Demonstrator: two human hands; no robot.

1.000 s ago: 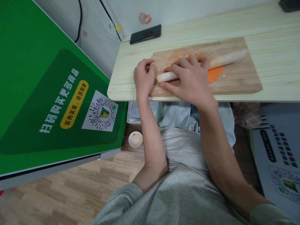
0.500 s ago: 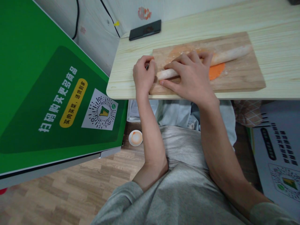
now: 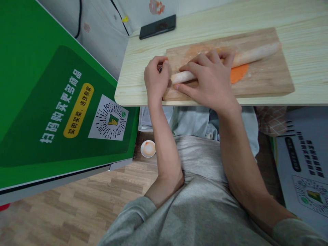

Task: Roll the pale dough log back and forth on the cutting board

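Observation:
A pale, floury rolling pin (image 3: 258, 54) lies slantwise across a wooden cutting board (image 3: 269, 82), its right end reaching the board's far right edge. Flat orange dough (image 3: 238, 73) shows beneath the pin; the rest is hidden by my right hand. My right hand (image 3: 208, 77) is draped over the pin, fingers on the far side and thumb on the near side. At the board's left edge, my left hand (image 3: 156, 77) is closed, thumb against curled fingers, near the pin's left end. A small dark, shiny bit shows inside its curl, too little to name.
The board rests on a light wood table (image 3: 307, 68), close to its front edge. A black phone (image 3: 158, 26) lies at the back left against the wall. To the left stands a large green panel (image 3: 33, 112). Below the table, a white bowl (image 3: 148, 149) sits low down.
The whole view has shifted slightly, so the table and board appear a little higher. Both hands keep nearly the same pose, the right one on the rolling pin.

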